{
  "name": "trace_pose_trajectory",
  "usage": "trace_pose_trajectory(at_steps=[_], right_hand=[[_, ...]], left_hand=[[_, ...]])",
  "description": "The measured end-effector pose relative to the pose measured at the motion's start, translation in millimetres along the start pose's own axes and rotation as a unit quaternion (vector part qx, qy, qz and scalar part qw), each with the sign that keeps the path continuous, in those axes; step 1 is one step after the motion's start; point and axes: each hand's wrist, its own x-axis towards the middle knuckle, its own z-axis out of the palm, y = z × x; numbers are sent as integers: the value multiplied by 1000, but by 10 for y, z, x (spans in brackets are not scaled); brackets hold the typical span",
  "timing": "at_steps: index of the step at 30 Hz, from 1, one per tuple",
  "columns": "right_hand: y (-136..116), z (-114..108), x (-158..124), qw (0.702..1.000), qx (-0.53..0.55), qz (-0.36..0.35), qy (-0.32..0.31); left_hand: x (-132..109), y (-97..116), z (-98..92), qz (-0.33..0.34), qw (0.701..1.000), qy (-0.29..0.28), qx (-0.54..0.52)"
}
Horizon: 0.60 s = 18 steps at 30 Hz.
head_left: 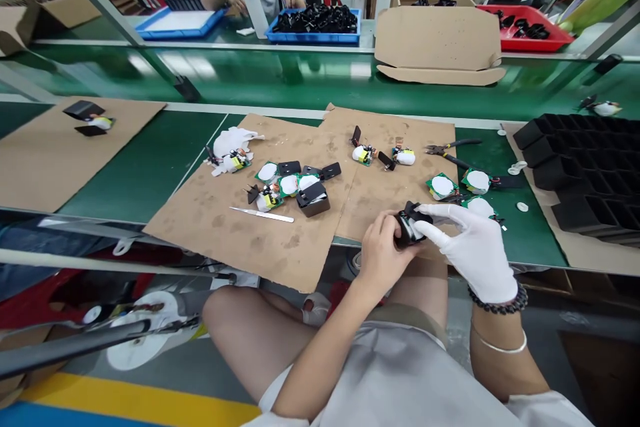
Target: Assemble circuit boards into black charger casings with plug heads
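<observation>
My bare left hand (387, 250) grips a small black plastic housing (407, 230) at the table's near edge. From the other side my white-gloved right hand (473, 247) pinches a black piece at the top of that housing with thumb and finger. What lies inside the housing is mostly hidden by my fingers. Just beyond my right hand are green circuit boards with round white discs (443, 185). On the cardboard to the left lie more such boards (289, 185), a black case (313, 200) and white tweezers (261, 215).
Pliers (453, 150) lie on the cardboard's right side. Stacked black cases (585, 180) fill the far right. A crumpled white glove (235, 140) rests at the left. Across the green conveyor (280, 77), a person sits behind a blue tray (316, 23) of black parts.
</observation>
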Motion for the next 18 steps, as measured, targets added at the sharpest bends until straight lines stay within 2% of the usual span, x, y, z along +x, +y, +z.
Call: trace_pose_trajectory(at_steps=[3, 7, 18], right_hand=[[-140, 51, -95, 995, -67, -27, 67], [-225, 121, -170, 981, -156, -62, 95], [-233, 8, -161, 978, -180, -105, 15]], left_hand=[[-91, -33, 145, 55, 994, 70, 65], [-168, -94, 227, 98, 984, 112, 102], [-168, -119, 230, 130, 977, 133, 108]])
